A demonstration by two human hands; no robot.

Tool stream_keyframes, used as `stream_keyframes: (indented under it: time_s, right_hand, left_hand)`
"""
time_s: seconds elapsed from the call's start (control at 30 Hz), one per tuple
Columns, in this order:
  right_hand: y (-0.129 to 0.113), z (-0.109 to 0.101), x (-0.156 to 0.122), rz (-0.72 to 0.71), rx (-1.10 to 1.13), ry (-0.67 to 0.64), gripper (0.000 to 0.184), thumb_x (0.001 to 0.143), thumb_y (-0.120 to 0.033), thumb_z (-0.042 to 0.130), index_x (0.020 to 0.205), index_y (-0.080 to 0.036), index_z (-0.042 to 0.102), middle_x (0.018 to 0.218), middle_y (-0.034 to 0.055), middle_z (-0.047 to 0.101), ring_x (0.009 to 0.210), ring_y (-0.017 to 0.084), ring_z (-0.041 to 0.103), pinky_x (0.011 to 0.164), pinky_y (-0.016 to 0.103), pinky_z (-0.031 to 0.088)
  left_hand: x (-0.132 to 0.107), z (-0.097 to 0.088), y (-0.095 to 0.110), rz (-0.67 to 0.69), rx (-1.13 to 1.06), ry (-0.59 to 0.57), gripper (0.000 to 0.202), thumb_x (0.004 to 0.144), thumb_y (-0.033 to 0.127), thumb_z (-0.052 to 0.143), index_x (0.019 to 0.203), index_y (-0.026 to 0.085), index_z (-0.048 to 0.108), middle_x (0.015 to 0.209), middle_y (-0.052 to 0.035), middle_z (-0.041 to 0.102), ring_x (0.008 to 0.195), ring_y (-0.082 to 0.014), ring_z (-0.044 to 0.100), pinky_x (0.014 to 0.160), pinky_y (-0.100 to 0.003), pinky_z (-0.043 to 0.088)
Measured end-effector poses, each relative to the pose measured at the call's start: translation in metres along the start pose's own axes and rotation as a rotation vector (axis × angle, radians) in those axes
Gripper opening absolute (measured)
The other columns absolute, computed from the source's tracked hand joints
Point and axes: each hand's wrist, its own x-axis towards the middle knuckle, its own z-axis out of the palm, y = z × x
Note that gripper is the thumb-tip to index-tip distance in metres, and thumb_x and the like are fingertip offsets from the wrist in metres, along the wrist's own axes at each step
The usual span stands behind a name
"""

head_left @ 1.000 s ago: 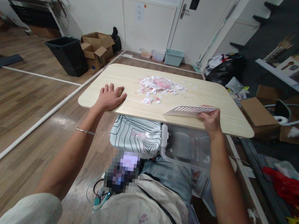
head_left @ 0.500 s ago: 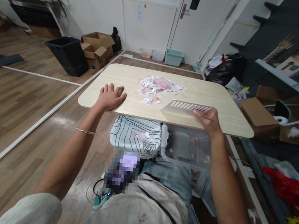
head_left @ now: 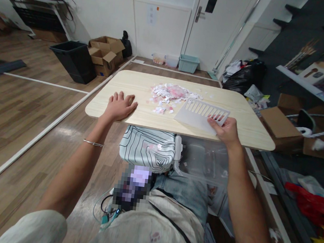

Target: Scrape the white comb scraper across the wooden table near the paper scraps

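My left hand (head_left: 119, 107) rests on the near left part of the pale wooden tabletop (head_left: 111, 86), fingers spread and holding nothing. In my right hand (head_left: 227, 129) is a flat white slotted plate (head_left: 193, 115), gripped at its right end between thumb and fingers. A row of long slots runs along its far side, and its near left corner is at the tabletop. Just beyond the plate lies a pile of small white and pink paper scraps (head_left: 172, 92). A few loose scraps (head_left: 159, 110) lie between the pile and the near edge.
Under the table's near edge are a patterned pale fabric box (head_left: 147, 147) and a clear plastic bin (head_left: 204, 157), close to my knees. A black waste bin (head_left: 76, 63) and open cardboard boxes (head_left: 105, 54) stand at left. Another open carton (head_left: 285, 120) is at right.
The slotted plate has tilted in my right hand, so its broad face shows more and its slotted side sits farther over toward the pile. My left hand has stayed in place.
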Motion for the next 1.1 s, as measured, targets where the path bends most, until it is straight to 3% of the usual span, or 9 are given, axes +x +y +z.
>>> stream_keyframes:
  time_s: [0.17, 0.37, 0.5, 0.63, 0.73, 0.8, 0.93, 1.03, 1.1]
  right_hand:
    - [0.001, 0.002, 0.000, 0.014, 0.020, 0.042, 0.033, 0.064, -0.049, 0.088, 0.071, -0.020, 0.072, 0.077, 0.0080, 0.077, 0.075, 0.025, 0.072, 0.069, 0.038, 0.061]
    - [-0.002, 0.004, -0.001, 0.031, 0.018, 0.086, 0.028, 0.063, -0.042, 0.086, 0.071, -0.020, 0.072, 0.073, 0.0062, 0.076, 0.068, 0.022, 0.070, 0.060, 0.032, 0.058]
    - [-0.001, 0.006, -0.001, 0.036, 0.035, 0.094, 0.028, 0.063, -0.043, 0.086, 0.070, -0.020, 0.072, 0.071, 0.0056, 0.075, 0.066, 0.022, 0.069, 0.058, 0.032, 0.057]
    - [0.002, 0.005, 0.000, 0.046, 0.039, 0.097, 0.029, 0.062, -0.044, 0.087, 0.071, -0.020, 0.072, 0.072, 0.0064, 0.075, 0.067, 0.022, 0.070, 0.059, 0.032, 0.057]
    - [0.005, 0.005, 0.000, 0.046, 0.038, 0.093, 0.028, 0.063, -0.043, 0.086, 0.072, -0.020, 0.073, 0.075, 0.0070, 0.077, 0.069, 0.023, 0.070, 0.062, 0.034, 0.058]
    - [0.006, 0.005, 0.001, 0.043, 0.041, 0.095, 0.027, 0.063, -0.042, 0.086, 0.072, -0.020, 0.074, 0.076, 0.0073, 0.077, 0.070, 0.023, 0.070, 0.063, 0.035, 0.058]
    - [0.009, 0.007, 0.002, 0.037, 0.046, 0.103, 0.025, 0.063, -0.041, 0.085, 0.072, -0.020, 0.074, 0.078, 0.0081, 0.077, 0.071, 0.023, 0.071, 0.065, 0.035, 0.058]
    - [0.011, 0.007, 0.003, 0.032, 0.049, 0.103, 0.028, 0.064, -0.043, 0.086, 0.073, -0.020, 0.074, 0.080, 0.0086, 0.078, 0.073, 0.024, 0.072, 0.067, 0.036, 0.059]
    - [0.013, 0.007, 0.003, 0.028, 0.041, 0.102, 0.031, 0.064, -0.045, 0.088, 0.074, -0.019, 0.073, 0.080, 0.0090, 0.078, 0.074, 0.024, 0.073, 0.068, 0.037, 0.060]
  left_hand:
    - [-0.001, -0.001, 0.000, 0.006, 0.010, 0.003, 0.071, 0.100, 0.064, 0.029, 0.157, 0.026, 0.048, 0.166, -0.0187, 0.044, 0.154, -0.0500, 0.034, 0.122, -0.065, 0.028]
    - [-0.002, -0.003, 0.004, 0.002, 0.027, -0.005, 0.071, 0.101, 0.061, 0.027, 0.157, 0.024, 0.048, 0.164, -0.0179, 0.045, 0.153, -0.0470, 0.036, 0.123, -0.062, 0.030]
    - [-0.019, -0.006, 0.007, 0.007, -0.004, 0.017, 0.063, 0.103, 0.056, 0.029, 0.152, 0.024, 0.053, 0.165, -0.0179, 0.046, 0.154, -0.0426, 0.037, 0.124, -0.063, 0.029]
    - [-0.082, -0.007, -0.001, 0.005, -0.162, 0.111, 0.049, 0.104, 0.051, 0.032, 0.139, 0.031, 0.060, 0.162, -0.0101, 0.053, 0.154, -0.0344, 0.041, 0.130, -0.067, 0.016]
    - [-0.157, 0.005, -0.019, -0.119, -0.363, 0.277, 0.043, 0.101, 0.054, 0.038, 0.130, 0.032, 0.062, 0.150, -0.0097, 0.059, 0.147, -0.0317, 0.050, 0.127, -0.054, 0.036]
    - [-0.211, 0.022, -0.030, -0.271, -0.446, 0.272, 0.039, 0.096, 0.058, 0.045, 0.120, 0.033, 0.063, 0.130, -0.0111, 0.065, 0.134, -0.0346, 0.060, 0.118, -0.052, 0.048]
    - [-0.302, 0.064, -0.034, -0.455, -0.651, -0.135, 0.039, 0.086, 0.065, 0.055, 0.107, 0.032, 0.062, 0.086, -0.0026, 0.062, 0.088, -0.0326, 0.072, 0.088, -0.049, 0.063]
    - [-0.338, 0.079, -0.022, -0.337, -0.739, -0.432, 0.032, 0.089, 0.064, 0.057, 0.099, 0.035, 0.066, 0.092, -0.0029, 0.069, 0.092, -0.0302, 0.072, 0.090, -0.047, 0.062]
    - [-0.346, 0.080, -0.014, -0.248, -0.724, -0.509, 0.031, 0.091, 0.064, 0.057, 0.093, 0.035, 0.068, 0.098, -0.0042, 0.072, 0.097, -0.0298, 0.070, 0.095, -0.047, 0.060]
